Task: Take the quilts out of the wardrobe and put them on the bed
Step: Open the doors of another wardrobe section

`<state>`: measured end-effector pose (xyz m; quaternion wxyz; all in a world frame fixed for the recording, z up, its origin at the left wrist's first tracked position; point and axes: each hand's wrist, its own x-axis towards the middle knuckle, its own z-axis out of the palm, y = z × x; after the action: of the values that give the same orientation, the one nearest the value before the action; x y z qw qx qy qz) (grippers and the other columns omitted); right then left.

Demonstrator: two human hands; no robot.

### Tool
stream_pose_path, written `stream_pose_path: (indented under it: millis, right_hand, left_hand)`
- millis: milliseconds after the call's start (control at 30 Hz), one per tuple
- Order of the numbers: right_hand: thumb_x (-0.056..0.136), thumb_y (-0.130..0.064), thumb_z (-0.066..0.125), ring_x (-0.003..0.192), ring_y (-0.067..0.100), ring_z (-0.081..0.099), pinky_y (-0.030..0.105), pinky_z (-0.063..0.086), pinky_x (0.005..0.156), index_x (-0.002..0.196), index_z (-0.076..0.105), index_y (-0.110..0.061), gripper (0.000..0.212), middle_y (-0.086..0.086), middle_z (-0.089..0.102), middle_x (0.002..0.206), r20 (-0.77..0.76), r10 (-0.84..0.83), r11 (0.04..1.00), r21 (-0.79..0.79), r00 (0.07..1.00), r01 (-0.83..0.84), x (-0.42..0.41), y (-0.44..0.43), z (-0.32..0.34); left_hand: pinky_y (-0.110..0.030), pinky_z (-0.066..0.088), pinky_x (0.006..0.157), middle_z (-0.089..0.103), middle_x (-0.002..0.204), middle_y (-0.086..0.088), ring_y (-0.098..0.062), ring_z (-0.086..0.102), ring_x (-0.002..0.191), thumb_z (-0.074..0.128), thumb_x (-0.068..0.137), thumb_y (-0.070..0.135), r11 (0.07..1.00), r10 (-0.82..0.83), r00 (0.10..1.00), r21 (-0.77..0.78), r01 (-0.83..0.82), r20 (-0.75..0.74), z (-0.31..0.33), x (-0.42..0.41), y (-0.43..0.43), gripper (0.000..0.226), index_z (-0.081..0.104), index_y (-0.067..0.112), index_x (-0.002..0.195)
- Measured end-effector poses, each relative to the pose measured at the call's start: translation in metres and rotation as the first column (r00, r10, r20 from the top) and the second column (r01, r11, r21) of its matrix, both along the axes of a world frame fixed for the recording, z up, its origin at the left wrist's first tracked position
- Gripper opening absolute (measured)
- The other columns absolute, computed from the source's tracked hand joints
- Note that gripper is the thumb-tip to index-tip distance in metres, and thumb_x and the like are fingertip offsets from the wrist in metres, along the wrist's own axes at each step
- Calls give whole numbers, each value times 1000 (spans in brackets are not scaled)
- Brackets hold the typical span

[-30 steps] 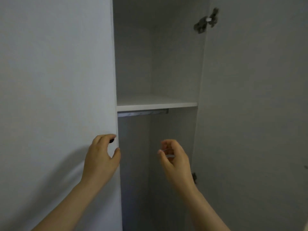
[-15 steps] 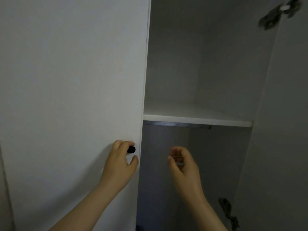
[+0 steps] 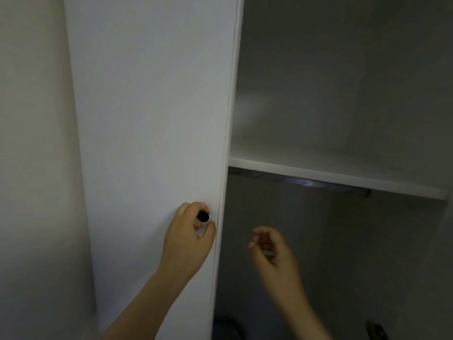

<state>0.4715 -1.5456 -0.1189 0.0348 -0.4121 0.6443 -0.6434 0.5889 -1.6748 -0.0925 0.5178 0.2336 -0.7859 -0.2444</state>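
Now the left hand (image 3: 188, 244) has closed its fingers (image 3: 193, 208) round the black knob (image 3: 203, 216) on the wardrobe door (image 3: 152, 119), at lower centre, where a second ago it only approached. Right hand (image 3: 274, 256) hovers loosely curled, empty, below the shelf (image 3: 338, 179). No quilts show.

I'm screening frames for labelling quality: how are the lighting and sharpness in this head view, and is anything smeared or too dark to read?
Head view: dim, flat indoor light; the closed door is brightest, the wardrobe interior below the shelf falls into shadow. The right hand is motion-blurred, the left hand on the black knob sharper. A dark shape at the bottom is unreadable. Wide-angle lens bows the door edges.
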Motion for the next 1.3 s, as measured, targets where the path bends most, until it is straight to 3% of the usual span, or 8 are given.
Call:
stream_pose_path:
  millis: [200, 367, 500, 600, 667, 900, 1133, 1300]
  right_hand:
    - [89, -18, 60, 83, 1, 61, 10, 46, 69, 97, 61, -31, 15, -7, 65, 92, -54, 109, 993, -31, 993, -111, 31, -14, 16]
    - [88, -32, 57, 92, 13, 64, 35, 55, 80, 100, 62, -34, 13, -4, 66, 96, -59, 276, 955, -93, 959, -280, 71, -29, 43]
    - [85, -32, 57, 91, 18, 65, 34, 57, 78, 107, 62, -25, 24, 2, 66, 98, -89, 414, 893, -155, 906, -423, 109, -39, 62]
    - [85, -31, 60, 91, 21, 65, 32, 57, 78, 109, 61, -20, 27, 7, 65, 100, -131, 523, 825, -168, 842, -539, 140, -50, 73]
    - [81, -37, 62, 91, 22, 64, 31, 56, 78, 108, 61, -20, 32, 9, 65, 100, -148, 568, 793, -163, 809, -587, 157, -59, 77]
    - [73, -38, 67, 77, 6, 58, 20, 48, 65, 93, 61, -34, 22, -14, 59, 81, -186, 675, 692, -176, 714, -700, 203, -85, 82]
    - [71, -39, 70, 76, 6, 55, 26, 49, 68, 91, 57, -33, 24, -11, 56, 81, -219, 719, 643, -152, 660, -751, 242, -109, 84]
    - [73, -31, 76, 67, 7, 53, 20, 48, 63, 89, 55, -22, 28, -3, 55, 77, -273, 693, 660, -133, 667, -739, 285, -130, 90]
  left_hand:
    - [-17, 50, 67, 58, 81, 11, -10, 57, 78, 66, 82, 13, 1000, 9, 999, -7, -10, -32, -1, 56, 14, 25, 54, 35, 83]
    - [-21, 53, 68, 60, 78, 11, -12, 57, 78, 66, 80, 13, 999, 37, 999, 23, -36, -31, 4, 109, 24, 15, 60, 27, 78]
    - [-13, 49, 69, 60, 81, 12, -9, 57, 73, 65, 80, 6, 999, 29, 998, 41, -27, -61, 7, 150, 29, 19, 60, 23, 73]
    - [-13, 49, 66, 62, 78, 8, -12, 59, 72, 60, 75, 30, 997, 14, 996, 74, -7, -84, 8, 177, 26, 6, 60, 25, 72]
    - [-13, 49, 65, 63, 75, 5, -15, 60, 71, 55, 71, 37, 997, 17, 996, 82, -9, -92, 7, 193, 22, 15, 61, 23, 74]
    - [-10, 48, 69, 69, 79, 4, -7, 66, 75, 60, 75, 31, 992, 53, 995, 116, -43, -85, 10, 249, 11, 14, 66, 21, 82]
    - [-3, 46, 68, 66, 95, 19, 1, 64, 86, 63, 79, 27, 951, 292, 953, 128, -281, -83, 6, 309, 6, 14, 64, 25, 92]
    - [-5, 47, 71, 67, 91, 13, 2, 62, 88, 66, 82, 18, 899, 431, 900, 119, -422, -66, 3, 345, -1, 14, 63, 26, 93]
